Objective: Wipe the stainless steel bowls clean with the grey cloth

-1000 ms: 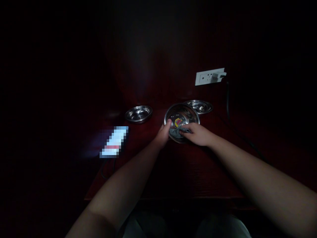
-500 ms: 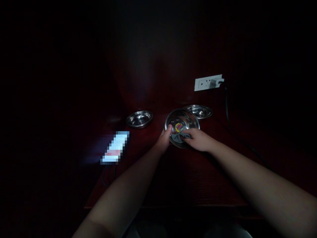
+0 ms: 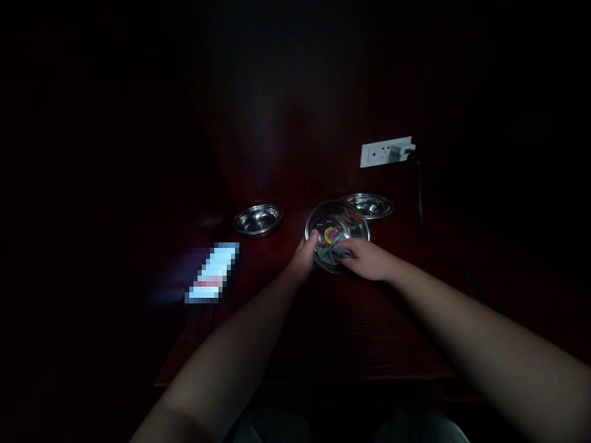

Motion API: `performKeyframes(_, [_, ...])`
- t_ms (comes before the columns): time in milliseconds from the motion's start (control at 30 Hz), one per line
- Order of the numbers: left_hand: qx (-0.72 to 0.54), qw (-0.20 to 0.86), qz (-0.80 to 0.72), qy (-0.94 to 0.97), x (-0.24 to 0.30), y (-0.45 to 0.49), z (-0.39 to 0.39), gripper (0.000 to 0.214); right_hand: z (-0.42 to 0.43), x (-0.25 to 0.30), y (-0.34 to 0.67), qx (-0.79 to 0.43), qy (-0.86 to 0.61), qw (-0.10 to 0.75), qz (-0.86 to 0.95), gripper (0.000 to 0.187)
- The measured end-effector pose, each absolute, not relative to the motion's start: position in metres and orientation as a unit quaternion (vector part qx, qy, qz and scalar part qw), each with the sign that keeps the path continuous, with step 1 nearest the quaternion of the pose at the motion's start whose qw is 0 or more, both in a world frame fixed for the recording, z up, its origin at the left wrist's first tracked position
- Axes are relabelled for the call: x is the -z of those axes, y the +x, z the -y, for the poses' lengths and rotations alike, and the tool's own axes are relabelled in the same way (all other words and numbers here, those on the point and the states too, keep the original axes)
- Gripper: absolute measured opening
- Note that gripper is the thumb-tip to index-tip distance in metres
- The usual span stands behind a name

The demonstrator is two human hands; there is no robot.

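Note:
A shiny metal bowl (image 3: 347, 223) with a yellow and red sticker inside is tilted toward me above the dark red table. My left hand (image 3: 304, 256) grips its left side, thumb over the rim and the other fingers hidden behind. Inside the bowl, near its lower edge, lies a crumpled grey cloth (image 3: 327, 255). My right hand (image 3: 367, 259) is closed on this cloth and presses it against the inner wall. Part of the cloth is covered by the right fingers.
Another metal bowl (image 3: 257, 220) stands on the table (image 3: 351, 332) to the left. Behind the held bowl lies a shallow metal dish (image 3: 375, 205). A lit, blurred-out phone (image 3: 213, 272) with a cable is at the left. A wall socket (image 3: 386, 152) holds a plug with a dark cord (image 3: 420, 191).
My right hand and the cloth have shifted very slightly within the bowl, and the cloth's folds look different. The whole view has moved a little; both grips are the same.

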State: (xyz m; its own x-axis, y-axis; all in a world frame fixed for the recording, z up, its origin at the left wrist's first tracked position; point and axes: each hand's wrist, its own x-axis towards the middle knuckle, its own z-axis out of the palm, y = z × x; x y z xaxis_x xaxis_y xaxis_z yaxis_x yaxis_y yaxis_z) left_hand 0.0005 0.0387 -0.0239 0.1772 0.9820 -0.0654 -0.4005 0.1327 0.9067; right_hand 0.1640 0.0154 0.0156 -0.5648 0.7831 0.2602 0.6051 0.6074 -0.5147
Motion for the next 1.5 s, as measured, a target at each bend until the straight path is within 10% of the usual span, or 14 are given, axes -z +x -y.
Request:
performKeyframes(500, [-0.523,0.675,-0.348,0.386,0.016,0.002,-0.035,0.050,-0.010,-0.015,0.158,-0.287,-0.333,0.288,0.850,0.028])
performKeyframes(1500, [-0.505,0.676,-0.367,0.391,0.015,0.000,-0.033,0.054,-0.014,-0.020,0.164,-0.089,-0.504,0.227,0.829,0.044])
